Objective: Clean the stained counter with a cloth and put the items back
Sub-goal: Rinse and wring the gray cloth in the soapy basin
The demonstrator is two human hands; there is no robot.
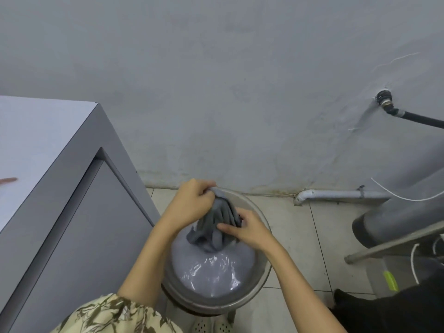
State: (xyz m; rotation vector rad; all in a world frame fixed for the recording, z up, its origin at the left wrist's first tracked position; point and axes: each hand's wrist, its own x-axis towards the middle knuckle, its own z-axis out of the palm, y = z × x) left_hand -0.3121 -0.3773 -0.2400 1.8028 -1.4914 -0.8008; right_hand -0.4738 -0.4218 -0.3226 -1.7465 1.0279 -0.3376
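Basin [263, 280] of water on the floor. Right hand [249, 230] grips the grey cloth [216, 227] low, left hand [192, 203] pinches its top end at the far rim; fingers of both curled round it. Surface [36, 131] at left carries a red stain [8, 180].

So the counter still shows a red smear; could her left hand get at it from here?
Probably not yet: the left hand grips the cloth over the basin, and the smear lies far off on the counter.
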